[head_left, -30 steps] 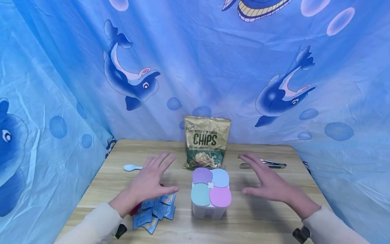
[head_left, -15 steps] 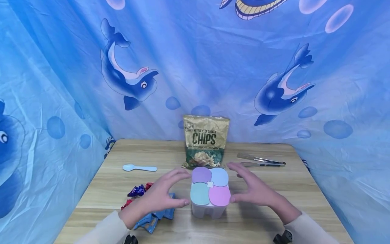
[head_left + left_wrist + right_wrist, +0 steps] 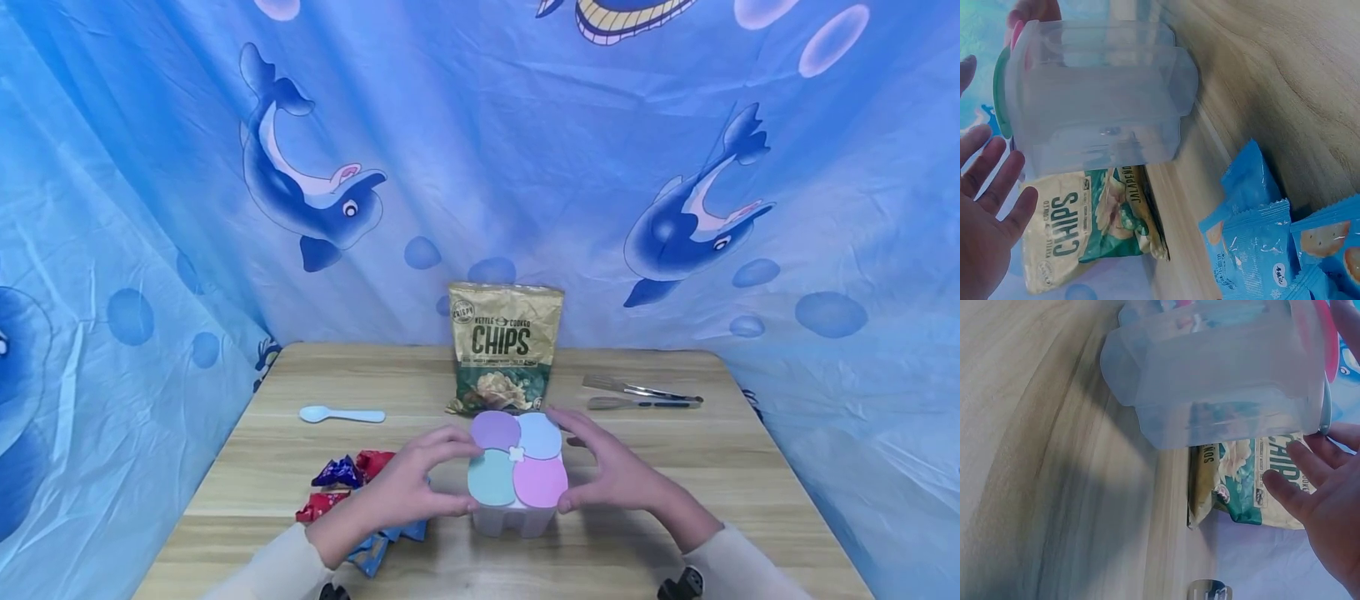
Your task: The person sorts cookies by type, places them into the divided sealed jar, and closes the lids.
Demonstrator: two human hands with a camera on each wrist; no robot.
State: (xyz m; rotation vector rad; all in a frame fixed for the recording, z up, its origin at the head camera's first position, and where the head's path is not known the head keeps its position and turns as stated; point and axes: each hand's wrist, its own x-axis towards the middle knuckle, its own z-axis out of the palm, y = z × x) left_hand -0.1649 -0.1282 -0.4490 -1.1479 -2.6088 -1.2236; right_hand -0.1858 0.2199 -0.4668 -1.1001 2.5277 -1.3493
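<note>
A translucent storage box [image 3: 1104,94] stands on the table, its lid [image 3: 516,454] made of four petals in purple, light blue, teal and pink. On its left side my left hand [image 3: 420,479] is spread, fingertips right at the lid's edge and thumb near the front corner. Opposite it, my right hand [image 3: 618,471] has its fingers by the light blue petal and its thumb at the pink one. In the right wrist view, the right hand's fingers [image 3: 1316,472] are loosely extended beside the lid's corner. A bag of chips [image 3: 504,346] stands upright just behind the box.
Blue snack packets [image 3: 1257,244] and candies in red and dark blue wrappers [image 3: 337,472] lie left of the box, partly under my left forearm. A light blue spoon [image 3: 342,414] rests farther back. Metal tongs [image 3: 643,397] lie at the back right of the wooden table [image 3: 360,367].
Both hands have moved inward from either side to the lid's edges, uncovering the candies and the spoon's handle. The box and the bag of chips stay in place.
</note>
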